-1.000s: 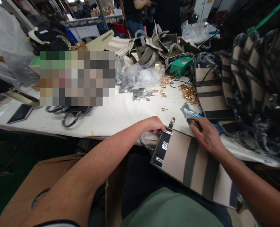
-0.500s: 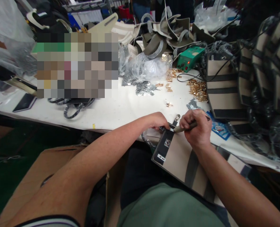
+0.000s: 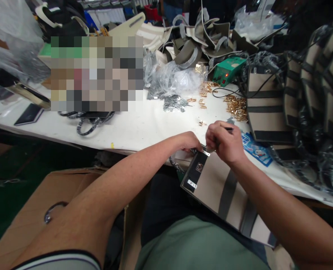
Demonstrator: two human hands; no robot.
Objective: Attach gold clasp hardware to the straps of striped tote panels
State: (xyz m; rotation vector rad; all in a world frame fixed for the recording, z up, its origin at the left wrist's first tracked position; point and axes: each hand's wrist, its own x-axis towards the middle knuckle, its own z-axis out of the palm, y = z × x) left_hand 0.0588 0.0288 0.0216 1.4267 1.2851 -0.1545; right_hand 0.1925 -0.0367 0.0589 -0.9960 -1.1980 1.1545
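Note:
A beige bag panel (image 3: pixel 211 181) with dark stripes lies across my lap and against the table edge. Along its dark end strip are small metal pieces: a washer plate (image 3: pixel 192 183) near the lower corner, a square fitting (image 3: pixel 199 167) in the middle and another plate (image 3: pixel 206 153) by my fingers. My left hand (image 3: pixel 191 142) is closed on the panel's upper corner, its thumb beside that last plate. Just right of it, my right hand (image 3: pixel 224 140) is closed around a slim tool, whose dark end (image 3: pixel 228 129) sticks out; its tip is hidden.
A white table (image 3: pixel 155 127) holds loose brass-coloured fasteners (image 3: pixel 235 107), grey metal plates (image 3: pixel 174 104), clear plastic bags (image 3: pixel 177 78) and a green power box (image 3: pixel 230 70) with a cord. Striped bag panels (image 3: pixel 264 101) are stacked at right. A cardboard box (image 3: pixel 42 191) stands below left.
My right hand has moved slightly up and left, turning the tool so less of it shows. The metal strip that stuck out above the panel's corner is now covered. My left hand stays on the corner.

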